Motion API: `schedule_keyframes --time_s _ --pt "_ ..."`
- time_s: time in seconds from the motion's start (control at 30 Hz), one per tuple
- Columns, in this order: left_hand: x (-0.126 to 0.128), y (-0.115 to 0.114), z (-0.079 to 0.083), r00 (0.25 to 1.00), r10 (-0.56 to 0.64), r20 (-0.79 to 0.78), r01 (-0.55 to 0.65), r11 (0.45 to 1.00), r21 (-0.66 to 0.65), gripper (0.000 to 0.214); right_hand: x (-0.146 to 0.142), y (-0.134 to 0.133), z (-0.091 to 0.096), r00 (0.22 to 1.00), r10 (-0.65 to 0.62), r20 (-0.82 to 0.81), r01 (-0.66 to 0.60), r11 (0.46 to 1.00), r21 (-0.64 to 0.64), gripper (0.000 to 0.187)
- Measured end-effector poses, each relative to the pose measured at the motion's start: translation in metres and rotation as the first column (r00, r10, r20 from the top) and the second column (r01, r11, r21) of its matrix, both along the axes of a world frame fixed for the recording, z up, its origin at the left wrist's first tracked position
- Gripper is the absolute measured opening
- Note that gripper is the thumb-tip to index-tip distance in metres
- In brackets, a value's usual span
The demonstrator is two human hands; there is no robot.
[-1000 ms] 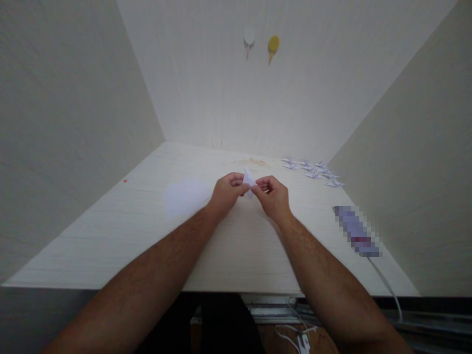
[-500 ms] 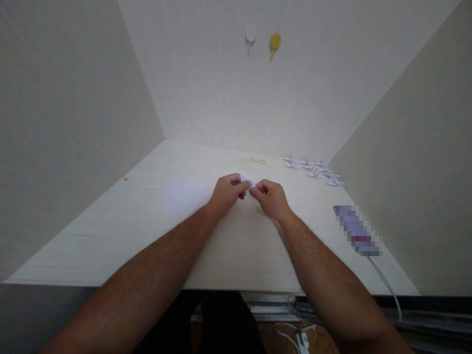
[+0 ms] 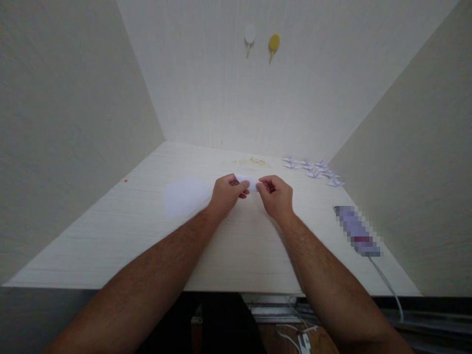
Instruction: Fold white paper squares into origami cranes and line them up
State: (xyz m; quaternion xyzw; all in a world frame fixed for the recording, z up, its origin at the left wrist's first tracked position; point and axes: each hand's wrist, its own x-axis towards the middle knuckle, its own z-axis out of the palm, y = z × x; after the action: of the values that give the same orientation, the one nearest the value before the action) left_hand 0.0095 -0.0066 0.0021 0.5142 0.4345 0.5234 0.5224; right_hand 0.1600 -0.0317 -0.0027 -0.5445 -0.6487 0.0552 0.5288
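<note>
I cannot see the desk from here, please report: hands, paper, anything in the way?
Left hand and right hand both shut on small folded paper, one at each end. Paper over mid desk. White sheet lies beside left hand.

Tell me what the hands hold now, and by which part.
A small folded white paper piece: the left hand pinches its left end, the right hand its right end.
</note>
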Motion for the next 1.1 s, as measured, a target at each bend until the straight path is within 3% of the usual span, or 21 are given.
schedule_keyframes --time_s 0.13,0.5,0.9,1.0,1.1 --pt "-0.0001 -0.0031 0.0014 0.995 -0.060 -0.085 0.065 0.996 0.061 0.017 0.0009 0.0014 -0.0019 0.992 0.076 0.099 -0.093 0.980 0.176 0.015" --pt "0.0005 -0.0012 -0.0042 0.990 -0.103 -0.093 0.109 0.992 0.062 0.018 0.0023 0.0018 -0.0032 0.975 0.064 0.213 -0.120 0.957 0.264 0.009" --pt "0.0019 -0.0024 -0.0019 0.996 -0.092 -0.003 0.092 0.996 0.001 0.019 0.0020 0.0000 -0.0017 0.969 0.057 0.240 -0.094 0.984 0.148 0.013" --pt "0.0012 -0.0021 -0.0030 0.994 -0.108 -0.013 0.108 0.994 0.007 0.020 0.0006 -0.0011 0.0000 0.984 0.080 0.162 -0.091 0.994 0.060 0.009" --pt "-0.0004 -0.0023 -0.0039 0.987 -0.146 -0.070 0.148 0.989 0.021 0.018 0.0006 -0.0017 0.0038 0.993 0.112 0.020 -0.109 0.988 -0.106 0.006"
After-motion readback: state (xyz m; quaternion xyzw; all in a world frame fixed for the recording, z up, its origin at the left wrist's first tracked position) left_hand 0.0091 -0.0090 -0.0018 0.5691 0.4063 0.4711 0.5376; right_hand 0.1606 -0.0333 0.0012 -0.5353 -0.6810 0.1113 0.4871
